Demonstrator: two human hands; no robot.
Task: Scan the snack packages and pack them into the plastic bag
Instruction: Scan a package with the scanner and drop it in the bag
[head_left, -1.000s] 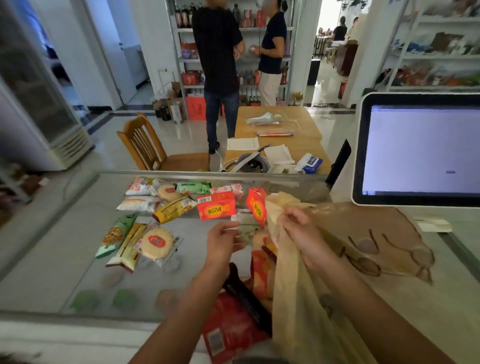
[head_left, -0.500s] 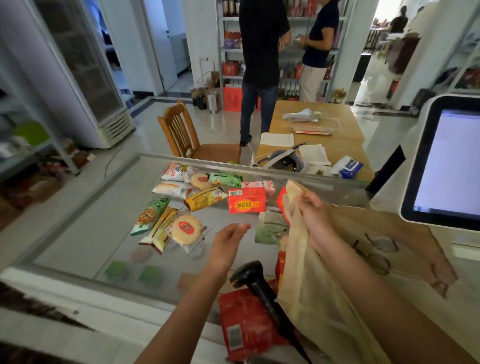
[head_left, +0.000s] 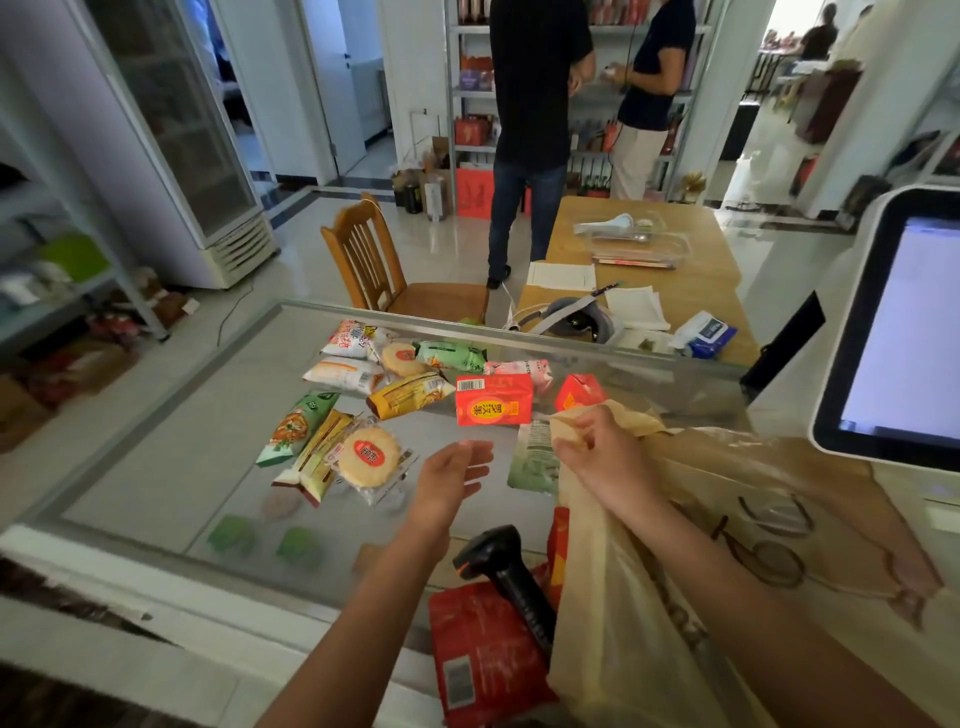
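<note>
Red cartons (head_left: 494, 400) (head_left: 579, 392), two; round rice cakes (head_left: 369, 457) (head_left: 402, 358), two. Scanner (head_left: 511, 577), plastic bag (head_left: 649, 597), red pouch (head_left: 478, 654): one each. Hands (head_left: 452, 478) (head_left: 597, 457): two.

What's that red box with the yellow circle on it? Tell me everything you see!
The red rectangular carton looks like thin glossy card. Its face has a yellow circle with red characters and a white barcode label in the top left corner. It lies lengthways on the glass counter, beside a yellow snack wrapper, just beyond the open left hand. No hand touches it.
</note>
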